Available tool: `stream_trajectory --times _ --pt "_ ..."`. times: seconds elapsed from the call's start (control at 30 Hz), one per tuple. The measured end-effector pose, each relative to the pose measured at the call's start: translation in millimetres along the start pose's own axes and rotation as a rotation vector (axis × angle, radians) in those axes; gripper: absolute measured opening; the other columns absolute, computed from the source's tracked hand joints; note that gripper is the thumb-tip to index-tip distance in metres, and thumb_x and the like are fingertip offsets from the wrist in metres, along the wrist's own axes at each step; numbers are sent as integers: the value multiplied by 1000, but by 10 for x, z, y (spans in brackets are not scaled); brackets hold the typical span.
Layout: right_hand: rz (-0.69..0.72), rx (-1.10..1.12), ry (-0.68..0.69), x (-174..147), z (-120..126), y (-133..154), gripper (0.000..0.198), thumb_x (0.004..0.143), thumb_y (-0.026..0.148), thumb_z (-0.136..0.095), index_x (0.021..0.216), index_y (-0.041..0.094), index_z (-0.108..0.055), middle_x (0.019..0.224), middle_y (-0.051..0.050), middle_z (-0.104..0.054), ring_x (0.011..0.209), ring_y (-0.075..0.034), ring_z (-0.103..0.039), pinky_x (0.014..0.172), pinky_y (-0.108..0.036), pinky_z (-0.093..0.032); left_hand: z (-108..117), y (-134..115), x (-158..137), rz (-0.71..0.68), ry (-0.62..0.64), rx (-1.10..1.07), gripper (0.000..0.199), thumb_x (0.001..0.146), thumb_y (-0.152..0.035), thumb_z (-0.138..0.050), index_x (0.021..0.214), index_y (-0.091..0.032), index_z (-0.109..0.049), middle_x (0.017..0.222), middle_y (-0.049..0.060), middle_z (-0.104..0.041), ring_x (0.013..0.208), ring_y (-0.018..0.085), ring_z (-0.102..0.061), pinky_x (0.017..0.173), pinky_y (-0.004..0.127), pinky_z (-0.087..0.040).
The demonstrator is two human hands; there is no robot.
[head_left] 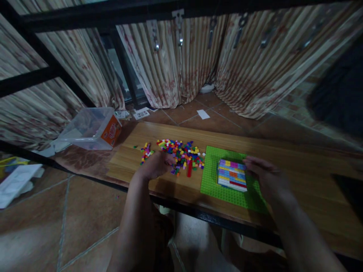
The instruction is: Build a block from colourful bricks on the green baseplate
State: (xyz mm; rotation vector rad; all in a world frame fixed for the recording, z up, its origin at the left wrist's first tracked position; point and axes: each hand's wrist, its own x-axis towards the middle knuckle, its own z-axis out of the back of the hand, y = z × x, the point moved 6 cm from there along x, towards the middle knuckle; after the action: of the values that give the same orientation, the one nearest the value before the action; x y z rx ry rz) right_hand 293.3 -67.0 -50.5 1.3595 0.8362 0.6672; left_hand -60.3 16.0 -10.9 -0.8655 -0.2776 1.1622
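My left hand (157, 165) is over the near left part of a pile of small colourful toy bricks (181, 149). Its fingers are curled down, and whatever is between them is hidden. A long red brick (189, 169) lies just right of it. A layered block of toy bricks (231, 174), with purple, yellow, orange, blue and white parts, sits on a green studded baseplate (210, 177). My right hand (263, 172) is at the block's far right corner, fingertips close together. I cannot tell whether they touch the block or hold a small brick.
The wooden bench (170, 187) runs across under both hands, its dark front edge (210, 217) close to my legs. A clear plastic box (93, 128) with an orange label stands at the left end. Striped curtains (181, 64) hang behind, and a dark object (347, 192) lies at right.
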Motion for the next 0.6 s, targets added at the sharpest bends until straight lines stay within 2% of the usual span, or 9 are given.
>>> stream_trajectory --times 0.17,0.33,0.43,0.6 --pt "36 -26 -16 -25 -32 51 23 59 30 -81 80 25 -76 88 -2 -75 85 -18 -68 67 -27 -55 -46 -26 -43 22 67 170 23 63 -15 -68 86 -17 -76 77 3 -69 69 17 -60 62 25 -43" --pt "32 -57 -32 0 -9 33 22 60 32 -80 81 26 -76 84 0 -74 77 -14 -66 65 -24 -53 -69 -34 -69 58 19 313 27 64 -16 -70 90 -19 -76 87 5 -70 76 18 -63 67 24 -44" --pt "38 -74 -40 9 1 36 22 59 33 -80 79 25 -76 84 0 -74 76 -15 -65 65 -25 -53 -79 -43 -72 65 -6 328 31 64 -15 -69 93 -20 -76 90 5 -71 81 19 -64 70 25 -45" --pt "60 -90 -41 0 7 76 22 61 36 -79 81 25 -76 85 -2 -74 78 -17 -65 65 -28 -53 -79 -49 -58 -20 17 220 21 67 -18 -68 86 -18 -75 87 7 -71 80 20 -63 71 27 -46"
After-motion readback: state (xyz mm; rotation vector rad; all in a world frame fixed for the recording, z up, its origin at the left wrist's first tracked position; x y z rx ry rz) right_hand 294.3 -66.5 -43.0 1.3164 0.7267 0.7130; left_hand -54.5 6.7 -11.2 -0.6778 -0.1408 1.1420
